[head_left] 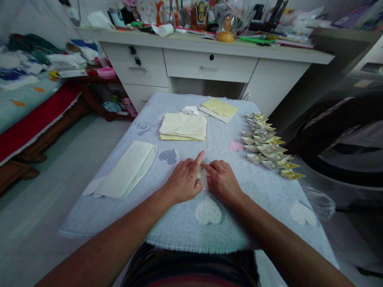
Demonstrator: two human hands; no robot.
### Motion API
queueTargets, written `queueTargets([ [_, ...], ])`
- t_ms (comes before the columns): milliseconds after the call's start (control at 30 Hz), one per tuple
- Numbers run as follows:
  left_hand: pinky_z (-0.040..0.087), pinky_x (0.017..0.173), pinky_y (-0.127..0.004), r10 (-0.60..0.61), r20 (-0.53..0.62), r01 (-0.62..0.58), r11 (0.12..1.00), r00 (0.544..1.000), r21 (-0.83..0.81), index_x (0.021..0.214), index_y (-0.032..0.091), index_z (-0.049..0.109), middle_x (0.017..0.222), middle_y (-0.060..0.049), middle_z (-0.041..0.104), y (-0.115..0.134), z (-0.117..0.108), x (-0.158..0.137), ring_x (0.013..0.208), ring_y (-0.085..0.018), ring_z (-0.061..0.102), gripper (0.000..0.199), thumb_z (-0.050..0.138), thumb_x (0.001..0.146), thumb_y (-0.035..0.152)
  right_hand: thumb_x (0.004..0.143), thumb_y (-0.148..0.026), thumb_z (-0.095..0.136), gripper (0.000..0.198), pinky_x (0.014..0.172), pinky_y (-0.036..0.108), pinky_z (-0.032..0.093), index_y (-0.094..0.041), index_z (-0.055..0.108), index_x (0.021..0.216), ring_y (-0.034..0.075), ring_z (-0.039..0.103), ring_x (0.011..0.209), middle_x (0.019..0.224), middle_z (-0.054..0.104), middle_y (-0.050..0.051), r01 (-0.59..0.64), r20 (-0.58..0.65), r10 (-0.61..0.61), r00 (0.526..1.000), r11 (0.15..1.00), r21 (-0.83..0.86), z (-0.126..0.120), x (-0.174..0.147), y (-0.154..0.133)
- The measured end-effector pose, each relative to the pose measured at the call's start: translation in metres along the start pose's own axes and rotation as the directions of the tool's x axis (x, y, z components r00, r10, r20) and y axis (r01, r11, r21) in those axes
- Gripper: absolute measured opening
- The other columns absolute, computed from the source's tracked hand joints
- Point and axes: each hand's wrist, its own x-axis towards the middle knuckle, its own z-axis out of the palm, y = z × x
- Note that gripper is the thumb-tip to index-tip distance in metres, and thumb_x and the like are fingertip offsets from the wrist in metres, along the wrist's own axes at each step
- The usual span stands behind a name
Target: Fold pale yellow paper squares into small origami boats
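Close together over the middle of the cloth-covered table, both hands work on a small piece of folded paper, mostly hidden by the fingers. My left hand grips its left side, with one finger pointing up and away. From the other side, my right hand is closed with its fingertips pinching the paper's right edge. Beyond them lies a stack of creased cream paper sheets. Long folded pale paper rests to the left. Several folded paper boats, greyish and yellow, stand in rows at the right.
Yellow creased paper and a crumpled white tissue lie at the table's far side. Behind stands a white desk crowded with bottles and clutter. A bed is at the left, a washing machine at the right.
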Motion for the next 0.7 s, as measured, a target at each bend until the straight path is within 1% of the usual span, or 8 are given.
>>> queueTargets([
  [100, 0.043, 0.098, -0.048, -0.001, 0.0, 0.001, 1.0, 1.0, 0.003, 0.151, 0.018, -0.011, 0.133, -0.013, 0.055, 0.001, -0.001, -0.001, 0.114, -0.029, 0.05, 0.102, 0.054, 0.072, 0.012, 0.083, -0.012, 0.053, 0.034, 0.082, 0.035, 0.034, -0.014, 0.063, 0.116, 0.022, 0.044, 0.091, 0.097, 0.057, 0.008, -0.012, -0.014, 0.012, 1.0, 0.999, 0.038, 0.0, 0.0, 0.0],
  [200, 0.043, 0.098, -0.048, -0.003, -0.001, 0.003, 1.0, 1.0, 0.001, 0.151, 0.018, -0.009, 0.132, -0.012, 0.056, 0.001, -0.001, -0.001, 0.114, -0.028, 0.05, 0.101, 0.053, 0.073, 0.012, 0.083, -0.013, 0.053, 0.034, 0.081, 0.035, 0.034, -0.015, 0.063, 0.115, 0.022, 0.043, 0.09, 0.097, 0.056, 0.008, -0.004, -0.009, 0.005, 1.0, 1.0, 0.027, -0.001, 0.0, 0.0],
  [400, 0.044, 0.096, -0.048, -0.016, 0.009, 0.016, 1.0, 1.0, 0.008, 0.152, 0.019, -0.004, 0.129, -0.012, 0.057, 0.001, -0.001, 0.0, 0.113, -0.029, 0.051, 0.099, 0.054, 0.072, 0.013, 0.084, -0.015, 0.052, 0.024, 0.079, 0.036, 0.032, -0.015, 0.064, 0.105, 0.022, 0.042, 0.088, 0.096, 0.056, 0.009, 0.007, 0.016, -0.006, 1.0, 0.999, -0.052, -0.004, -0.001, -0.004],
  [700, 0.043, 0.097, -0.046, -0.029, 0.021, 0.029, 1.0, 0.999, 0.001, 0.149, 0.017, 0.012, 0.127, -0.011, 0.059, 0.001, -0.004, 0.001, 0.112, -0.027, 0.049, 0.088, 0.054, 0.072, 0.012, 0.087, -0.019, 0.052, 0.016, 0.079, 0.039, 0.032, -0.015, 0.063, 0.099, 0.025, 0.042, 0.09, 0.095, 0.056, 0.009, 0.018, 0.037, -0.012, 0.999, 0.986, -0.165, -0.004, -0.002, -0.011],
])
